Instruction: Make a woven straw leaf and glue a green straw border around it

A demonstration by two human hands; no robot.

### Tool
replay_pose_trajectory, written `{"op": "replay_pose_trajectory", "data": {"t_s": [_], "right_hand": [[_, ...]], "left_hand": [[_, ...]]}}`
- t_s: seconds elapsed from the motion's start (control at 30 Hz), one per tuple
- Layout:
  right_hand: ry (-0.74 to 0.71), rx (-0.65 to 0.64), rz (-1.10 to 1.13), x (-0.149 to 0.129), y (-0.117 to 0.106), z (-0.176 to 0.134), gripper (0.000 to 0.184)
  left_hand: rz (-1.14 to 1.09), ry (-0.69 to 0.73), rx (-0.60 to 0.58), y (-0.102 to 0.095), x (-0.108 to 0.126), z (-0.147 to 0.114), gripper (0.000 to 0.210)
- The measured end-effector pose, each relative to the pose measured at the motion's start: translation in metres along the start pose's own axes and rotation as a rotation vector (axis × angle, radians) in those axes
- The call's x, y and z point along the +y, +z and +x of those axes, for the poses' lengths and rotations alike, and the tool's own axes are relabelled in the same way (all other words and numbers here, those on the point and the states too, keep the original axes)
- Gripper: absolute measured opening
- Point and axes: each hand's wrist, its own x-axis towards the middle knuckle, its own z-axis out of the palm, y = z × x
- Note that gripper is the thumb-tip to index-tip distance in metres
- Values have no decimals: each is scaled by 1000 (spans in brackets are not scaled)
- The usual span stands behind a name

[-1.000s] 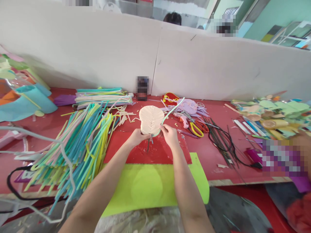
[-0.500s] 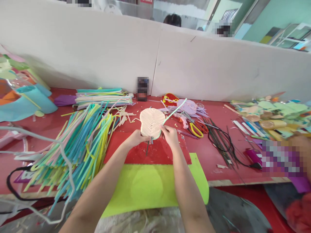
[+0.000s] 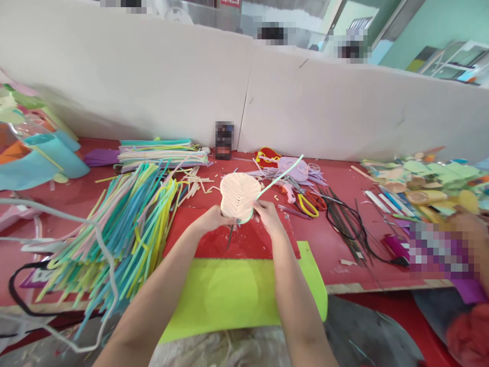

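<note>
A cream, leaf-shaped piece (image 3: 239, 192) made of slanting strips is held up over a red mat (image 3: 214, 245). My left hand (image 3: 214, 219) grips its lower left edge, with a thin dark stem (image 3: 229, 237) hanging below. At the lower right edge, my right hand (image 3: 266, 213) pinches a pale mint-green strip (image 3: 281, 176). That strip runs along the bottom rim of the leaf, and its free end sticks out up to the right. The fingertips behind the leaf are hidden.
A large heap of coloured strips (image 3: 126, 229) lies at left, beside a looped white cable (image 3: 101, 239). Yellow-handled scissors (image 3: 307, 205), a glue gun (image 3: 289, 192) and dark wires (image 3: 340, 224) lie to the right. Another person's hand (image 3: 468, 224) is at far right. A white partition (image 3: 171, 81) stands behind.
The free end of the mint-green strip has swung lower and further right. The leaf and my right hand have shifted slightly. The other person's hand at far right has moved a little.
</note>
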Motion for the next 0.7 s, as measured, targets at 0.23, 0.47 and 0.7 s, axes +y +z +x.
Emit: {"op": "replay_pose_trajectory", "data": {"t_s": [0.23,0.47,0.7], "right_hand": [[2,25,-33,-4,1,0,52],[-50,78,-122,-10,2,-2,53],[-102,147,-151,-12,4,-2,53]], "left_hand": [[12,-10,-16,-3,-6,2,44],[48,8,-22,-1,-7,2,34],[114,68,4,2,-1,3,25]]}}
